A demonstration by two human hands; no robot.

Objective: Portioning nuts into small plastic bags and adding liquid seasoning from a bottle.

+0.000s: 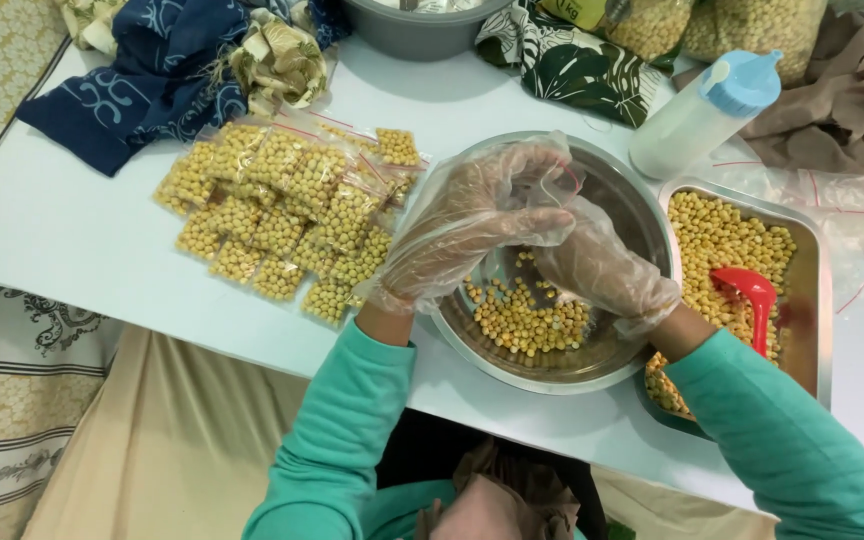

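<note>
White worktop [72, 230], hands over steel bowl [642, 215] of yellow peas.
L hand [472, 225] & R hand [602, 265], both gloved, pinch a tiny clear bag [557, 170] above the bowl; it looks thin, light, slippery, so best held by its top edge.

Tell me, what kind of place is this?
Probably a home table used for packing snacks. Gloved hands work over a metal bowl of yellow peas, filled packets lie in a pile, and a tray holds more peas with a red scoop.
</note>
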